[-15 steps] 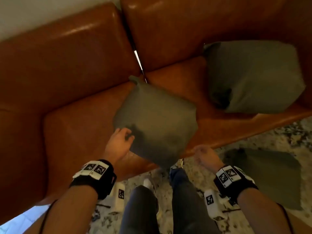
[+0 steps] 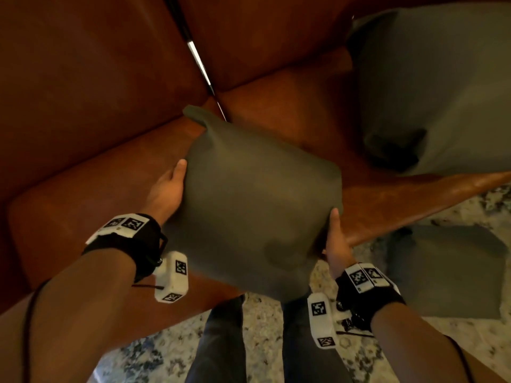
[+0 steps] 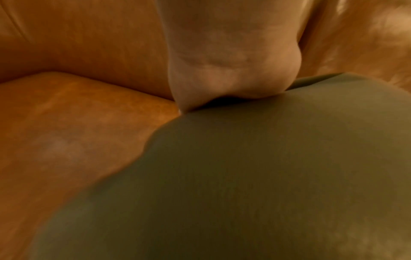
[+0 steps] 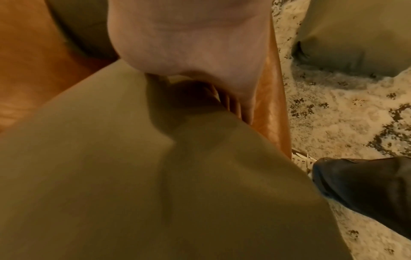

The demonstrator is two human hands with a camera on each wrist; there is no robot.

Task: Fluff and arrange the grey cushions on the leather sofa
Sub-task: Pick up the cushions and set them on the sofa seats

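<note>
grey fabric fills the middle of the head view: you hold one grey cushion (image 2: 257, 205) between both hands above the front edge of the tan leather sofa (image 2: 91, 175). your left hand (image 2: 166, 189) lies flat against the cushion's left side, fingers straight and close together, thumb along the edge; the left wrist view shows the palm (image 3: 231, 58) bearing on the bulging cover. your right hand (image 2: 336, 244) takes the lower right corner, thumb up along the edge, and the right wrist view shows the fingers (image 4: 189, 93) curled into a fold of cloth that puckers around them. the cushion stands tilted, one pointed corner toward the seam between the two back pads, the lower corner hanging over your dark trousers (image 2: 221, 346).

a second grey cushion (image 2: 437, 87) leans against the sofa back at the right end of the seat, well apart from the one you hold. a third grey cushion (image 2: 448, 272) lies flat on the speckled pale carpet (image 2: 143, 355), just in front of the sofa's right end. black straps with white marker blocks wrap both your wrists.
</note>
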